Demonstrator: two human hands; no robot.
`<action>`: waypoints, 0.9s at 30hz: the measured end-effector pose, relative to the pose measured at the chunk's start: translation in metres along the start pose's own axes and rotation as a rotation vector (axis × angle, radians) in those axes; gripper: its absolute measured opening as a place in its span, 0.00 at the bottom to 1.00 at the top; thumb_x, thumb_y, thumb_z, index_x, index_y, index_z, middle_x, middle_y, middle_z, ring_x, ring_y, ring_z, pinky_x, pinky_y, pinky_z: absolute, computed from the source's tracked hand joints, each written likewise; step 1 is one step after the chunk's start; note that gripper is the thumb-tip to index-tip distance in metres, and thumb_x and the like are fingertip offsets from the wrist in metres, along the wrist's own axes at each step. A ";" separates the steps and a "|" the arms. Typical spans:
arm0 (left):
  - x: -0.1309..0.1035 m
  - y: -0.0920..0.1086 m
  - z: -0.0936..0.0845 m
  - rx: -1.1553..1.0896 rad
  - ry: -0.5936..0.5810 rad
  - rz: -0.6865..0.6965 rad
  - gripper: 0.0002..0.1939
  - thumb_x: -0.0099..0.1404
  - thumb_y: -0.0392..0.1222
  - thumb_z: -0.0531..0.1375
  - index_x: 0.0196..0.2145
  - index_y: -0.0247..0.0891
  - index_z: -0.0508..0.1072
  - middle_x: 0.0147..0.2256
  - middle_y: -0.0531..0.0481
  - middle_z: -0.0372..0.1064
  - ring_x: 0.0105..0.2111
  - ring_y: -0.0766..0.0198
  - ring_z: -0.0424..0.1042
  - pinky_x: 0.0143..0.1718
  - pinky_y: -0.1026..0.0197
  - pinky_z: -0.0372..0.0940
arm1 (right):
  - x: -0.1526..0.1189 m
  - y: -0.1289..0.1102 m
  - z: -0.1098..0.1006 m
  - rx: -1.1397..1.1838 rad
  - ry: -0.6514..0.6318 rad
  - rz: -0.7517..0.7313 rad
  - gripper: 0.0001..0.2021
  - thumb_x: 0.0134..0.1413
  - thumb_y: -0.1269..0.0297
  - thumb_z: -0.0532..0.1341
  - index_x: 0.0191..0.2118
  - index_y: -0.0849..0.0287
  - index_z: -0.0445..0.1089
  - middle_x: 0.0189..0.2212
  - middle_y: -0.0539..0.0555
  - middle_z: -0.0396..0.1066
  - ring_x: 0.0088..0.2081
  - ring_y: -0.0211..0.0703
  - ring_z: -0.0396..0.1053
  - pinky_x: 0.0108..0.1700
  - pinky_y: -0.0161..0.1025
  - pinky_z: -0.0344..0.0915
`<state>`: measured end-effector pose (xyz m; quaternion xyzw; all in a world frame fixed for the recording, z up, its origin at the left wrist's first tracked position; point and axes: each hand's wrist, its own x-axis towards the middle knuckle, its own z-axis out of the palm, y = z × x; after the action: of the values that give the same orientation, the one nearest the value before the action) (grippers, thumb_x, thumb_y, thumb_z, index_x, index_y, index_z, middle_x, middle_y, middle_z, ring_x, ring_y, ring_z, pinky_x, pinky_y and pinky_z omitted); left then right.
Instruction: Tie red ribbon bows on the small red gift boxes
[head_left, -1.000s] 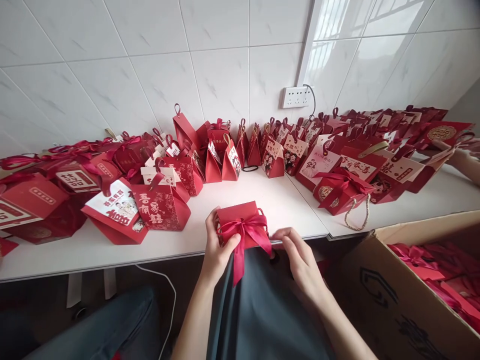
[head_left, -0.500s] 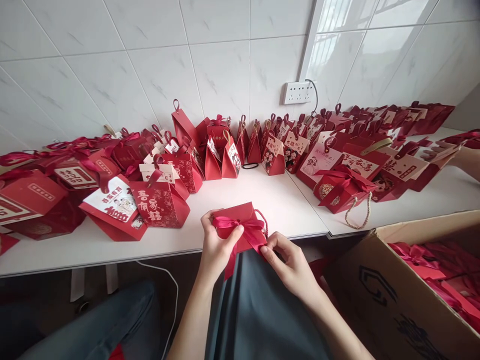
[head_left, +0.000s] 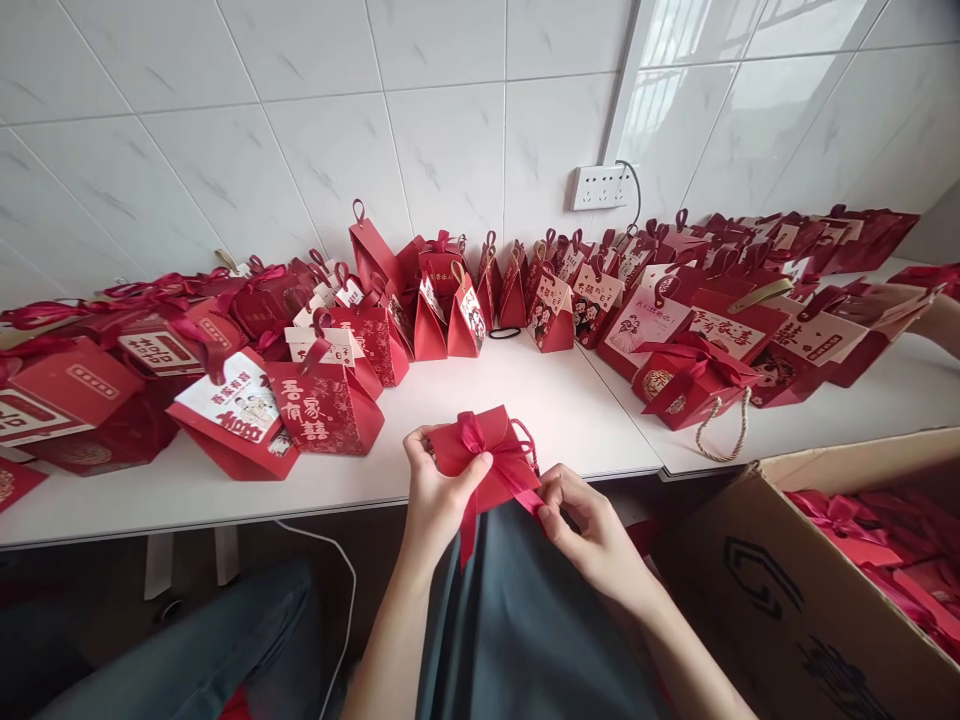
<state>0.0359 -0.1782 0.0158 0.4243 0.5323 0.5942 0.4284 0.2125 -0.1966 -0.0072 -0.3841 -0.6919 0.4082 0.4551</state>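
A small red gift box (head_left: 444, 446) with a cord handle sits in my left hand (head_left: 439, 500), above my lap at the table's front edge. My left thumb presses on the middle of the bow, and the fingers go round the box's left side. A shiny red ribbon (head_left: 504, 464) is tied in a bow on top, one tail hanging down at the front. Between the thumb and fingers of my right hand (head_left: 592, 525) the ribbon's other tail is pinched, drawn out to the lower right. The underside of the box is hidden.
Many finished-looking red gift boxes (head_left: 322, 405) stand along the white table (head_left: 480, 385) on the left, back and right. A cardboard carton (head_left: 739, 560) of red boxes is at my right. Another person's hand (head_left: 937, 320) shows at the right edge, and a jeans-clad leg (head_left: 217, 640) at lower left.
My right hand has moved slightly right and down with the ribbon tail, which is now stretched longer. The bow's left loop now stands up instead of lying sideways. My left hand keeps its hold.
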 end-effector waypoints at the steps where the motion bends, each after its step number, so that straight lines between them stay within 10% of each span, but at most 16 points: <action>1: 0.000 -0.001 0.000 0.005 0.008 0.000 0.28 0.50 0.47 0.67 0.41 0.42 0.54 0.38 0.50 0.69 0.37 0.60 0.74 0.40 0.56 0.68 | -0.001 0.000 -0.001 0.005 0.001 0.003 0.16 0.60 0.57 0.54 0.23 0.57 0.57 0.29 0.52 0.62 0.32 0.40 0.62 0.35 0.37 0.60; 13: -0.010 0.006 0.012 0.103 0.035 0.050 0.28 0.51 0.47 0.66 0.40 0.41 0.52 0.42 0.46 0.65 0.37 0.62 0.72 0.40 0.57 0.67 | -0.021 -0.026 0.047 0.053 -0.324 0.258 0.21 0.57 0.47 0.55 0.23 0.59 0.60 0.18 0.46 0.58 0.21 0.33 0.53 0.23 0.32 0.51; 20: -0.002 0.000 0.006 0.162 -0.117 0.152 0.32 0.51 0.47 0.66 0.50 0.43 0.55 0.50 0.44 0.61 0.44 0.59 0.70 0.47 0.56 0.66 | -0.003 -0.032 -0.009 0.123 0.273 0.206 0.26 0.57 0.41 0.48 0.21 0.58 0.62 0.14 0.48 0.57 0.18 0.35 0.54 0.22 0.34 0.53; 27: 0.012 0.009 0.008 0.318 -0.280 0.407 0.22 0.60 0.48 0.60 0.51 0.42 0.64 0.53 0.44 0.62 0.56 0.55 0.61 0.58 0.53 0.56 | 0.033 -0.021 -0.008 0.075 0.147 0.444 0.29 0.49 0.34 0.51 0.17 0.56 0.51 0.11 0.44 0.48 0.14 0.31 0.49 0.17 0.32 0.48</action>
<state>0.0398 -0.1654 0.0257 0.6621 0.4585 0.5127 0.2977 0.2068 -0.1727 0.0246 -0.5385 -0.5396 0.4947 0.4174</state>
